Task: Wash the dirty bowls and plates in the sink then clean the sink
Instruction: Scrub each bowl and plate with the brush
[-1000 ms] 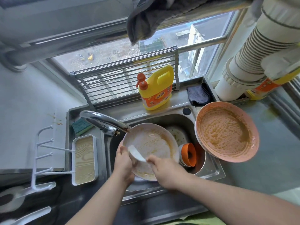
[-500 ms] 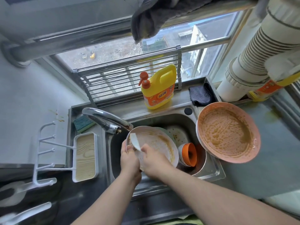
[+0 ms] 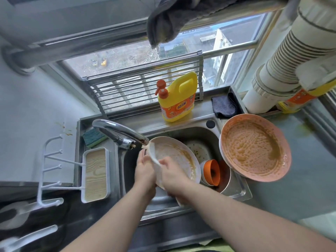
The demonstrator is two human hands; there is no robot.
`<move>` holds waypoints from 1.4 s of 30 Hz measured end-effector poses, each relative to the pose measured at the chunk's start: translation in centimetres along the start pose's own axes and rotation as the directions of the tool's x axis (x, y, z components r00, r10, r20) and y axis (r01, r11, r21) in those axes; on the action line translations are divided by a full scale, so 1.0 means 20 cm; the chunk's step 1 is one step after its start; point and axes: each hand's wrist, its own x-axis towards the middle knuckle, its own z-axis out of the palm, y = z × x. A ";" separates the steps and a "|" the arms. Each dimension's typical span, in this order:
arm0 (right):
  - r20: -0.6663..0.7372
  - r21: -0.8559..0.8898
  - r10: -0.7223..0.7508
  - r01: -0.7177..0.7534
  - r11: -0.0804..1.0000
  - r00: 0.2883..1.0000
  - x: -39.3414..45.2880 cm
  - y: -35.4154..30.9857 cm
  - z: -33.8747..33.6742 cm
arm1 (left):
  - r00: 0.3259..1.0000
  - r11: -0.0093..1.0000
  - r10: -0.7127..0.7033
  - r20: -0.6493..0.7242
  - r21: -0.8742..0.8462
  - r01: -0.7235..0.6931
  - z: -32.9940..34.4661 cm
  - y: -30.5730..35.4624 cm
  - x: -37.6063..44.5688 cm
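Observation:
Over the steel sink (image 3: 242,194) a tilted white plate (image 3: 179,154) smeared with orange-brown sauce is held up. My left hand (image 3: 145,170) grips its left edge. My right hand (image 3: 172,174) pinches the handle of a white spoon (image 3: 153,151), whose bowl lies against the plate's upper left rim just under the tap spout (image 3: 143,140). Another dirty white plate (image 3: 200,150) lies in the basin. An orange bowl (image 3: 211,171) rests on its side there, beside a steel pot (image 3: 227,182). A large pink plate (image 3: 254,150) coated in orange foam sits on the sink's right rim.
A yellow detergent bottle (image 3: 177,99) stands on the ledge behind the sink, next to a dark cloth (image 3: 224,107). A green sponge (image 3: 93,138) lies left of the tap (image 3: 116,130). A white rack with a wood-grain tray (image 3: 95,174) sits left of the basin.
Both hands moved up and left with the plate. The spoon slid from the plate's middle to its upper left rim, beneath the tap spout.

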 end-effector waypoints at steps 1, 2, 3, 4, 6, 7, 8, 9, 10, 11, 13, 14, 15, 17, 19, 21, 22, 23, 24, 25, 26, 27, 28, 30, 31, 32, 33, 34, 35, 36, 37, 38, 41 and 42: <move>0.047 -0.082 -0.033 0.037 0.996 0.998 -0.05 0.03 -0.01 | 0.999 0.999 -0.030 -0.043 -0.029 0.028 -0.02 0.04 0.03; 0.083 -0.174 -0.056 0.069 0.982 0.995 -0.10 0.07 -0.03 | 0.997 0.997 -0.058 -0.059 -0.047 0.055 -0.04 0.05 0.08; 0.111 -0.253 -0.076 0.102 0.962 0.991 -0.14 0.10 -0.07 | 0.996 0.996 -0.074 -0.060 -0.062 0.070 -0.06 0.06 0.11; 0.146 -0.318 -0.098 0.140 0.938 0.984 -0.17 0.14 -0.10 | 0.996 0.996 -0.071 -0.054 -0.063 0.067 -0.08 0.07 0.13; 0.203 -0.454 -0.119 0.202 0.868 0.972 -0.23 0.21 -0.19 | 0.998 0.999 -0.025 -0.061 -0.024 0.023 -0.11 0.06 0.18; 0.212 -0.537 -0.119 0.217 0.815 0.970 -0.24 0.25 -0.24 | 0.997 1.000 -0.009 -0.071 -0.007 0.008 -0.12 0.06 0.19; 0.211 -0.623 -0.110 0.220 0.750 0.971 -0.24 0.28 -0.30 | 0.997 1.000 0.013 -0.077 0.025 -0.011 -0.13 0.08 0.19; 0.208 -0.713 -0.092 0.215 0.667 0.974 -0.23 0.32 -0.36 | 0.997 0.997 0.031 -0.073 0.073 -0.025 -0.14 0.08 0.20; 0.196 -0.796 -0.064 0.197 0.573 0.979 -0.21 0.34 -0.42 | 0.997 0.992 0.048 -0.061 0.118 -0.040 -0.15 0.09 0.19; 0.168 -0.858 -0.051 0.171 0.484 0.985 -0.18 0.36 -0.48 | 0.997 0.985 0.065 -0.049 0.166 -0.056 -0.16 0.10 0.19; 0.077 -0.917 -0.072 0.099 0.386 0.994 -0.12 0.37 -0.59 | 0.993 0.972 0.107 -0.043 0.213 -0.095 -0.15 0.11 0.18; 0.036 -0.927 -0.086 0.065 0.369 0.996 -0.09 0.36 -0.61 | 0.990 0.968 0.127 -0.060 0.224 -0.111 -0.13 0.13 0.16; 0.019 -0.929 -0.096 0.053 0.365 0.995 -0.07 0.36 -0.60 | 0.985 0.963 0.157 -0.070 0.233 -0.137 -0.12 0.14 0.15; 0.069 -0.914 -0.068 0.091 0.396 0.995 -0.08 0.35 -0.49 | 0.973 0.951 0.211 -0.089 0.250 -0.183 -0.09 0.14 0.13; 0.148 -0.881 -0.040 0.150 0.448 0.988 -0.15 0.36 -0.38 | 0.968 0.945 0.231 -0.099 0.258 -0.200 -0.09 0.14 0.10; 0.104 -0.884 -0.040 0.111 0.454 0.994 -0.13 0.38 -0.40 | 0.966 0.937 0.234 -0.110 0.292 -0.193 -0.11 0.14 0.08; 0.046 -0.897 -0.048 0.062 0.438 0.998 -0.09 0.37 -0.45 | 0.968 0.928 0.231 -0.102 0.321 -0.188 -0.14 0.14 0.06; -0.003 -0.911 -0.073 0.027 0.411 0.997 -0.04 0.36 -0.50 | 0.970 0.916 0.229 -0.075 0.355 -0.189 -0.16 0.14 0.04; -0.037 -0.925 -0.117 0.010 0.381 0.992 -0.01 0.32 -0.53 | 0.974 0.900 0.225 -0.042 0.392 -0.191 -0.18 0.14 0.03; -0.054 -0.936 -0.176 0.012 0.352 0.983 0.02 0.27 -0.55 | 0.973 0.874 0.231 0.003 0.439 -0.209 -0.20 0.13 0.02; -0.047 -0.945 -0.228 0.031 0.324 0.973 0.03 0.20 -0.55 | 0.970 0.833 0.237 0.062 0.500 -0.235 -0.21 0.13 0.00; -0.016 -0.957 -0.281 0.067 0.284 0.960 0.05 0.13 -0.54 | 0.961 0.778 0.245 0.124 0.567 -0.271 -0.21 0.13 -0.01; 0.035 -0.970 -0.330 0.112 0.218 0.943 0.07 0.07 -0.53 | 0.952 0.714 0.256 0.170 0.630 -0.305 -0.21 0.13 -0.03; 0.147 -0.984 -0.394 0.177 0.039 0.907 0.09 -0.02 -0.50 | 0.940 0.636 0.263 0.217 0.694 -0.338 -0.23 0.15 -0.03; 0.169 -0.984 -0.401 0.175 -0.022 0.900 0.10 -0.04 -0.50 | 0.937 0.613 0.261 0.231 0.710 -0.346 -0.24 0.17 -0.02; 0.171 -0.985 -0.385 0.167 -0.045 0.907 0.10 -0.03 -0.51 | 0.935 0.585 0.256 0.246 0.731 -0.352 -0.26 0.17 0.00; 0.157 -0.988 -0.349 0.151 -0.044 0.924 0.11 -0.01 -0.52 | 0.929 0.556 0.258 0.264 0.746 -0.367 -0.27 0.18 0.02; 0.134 -0.991 -0.299 0.130 -0.036 0.945 0.10 0.04 -0.54 | 0.922 0.536 0.272 0.274 0.753 -0.382 -0.29 0.19 0.03; 0.112 -0.994 -0.253 0.110 -0.022 0.961 0.09 0.09 -0.54 | 0.917 0.547 0.296 0.267 0.739 -0.392 -0.29 0.21 0.03; 0.090 -0.995 -0.214 0.095 0.014 0.973 0.07 0.14 -0.53 | 0.914 0.579 0.320 0.248 0.713 -0.396 -0.29 0.22 0.04; 0.077 -0.993 -0.184 0.091 0.071 0.980 0.05 0.20 -0.51 | 0.912 0.604 0.346 0.221 0.692 -0.397 -0.29 0.24 0.03; 0.071 -0.984 -0.158 0.095 0.151 0.985 0.03 0.26 -0.46 | 0.910 0.613 0.371 0.186 0.687 -0.391 -0.28 0.25 0.03; 0.110 -0.914 -0.104 0.142 0.380 0.988 -0.07 0.40 -0.28 | 0.904 0.614 0.403 0.141 0.691 -0.381 -0.26 0.24 0.03; 0.115 -0.897 -0.087 0.141 0.420 0.990 -0.08 0.43 -0.25 | 0.904 0.619 0.403 0.142 0.685 -0.384 -0.27 0.22 0.03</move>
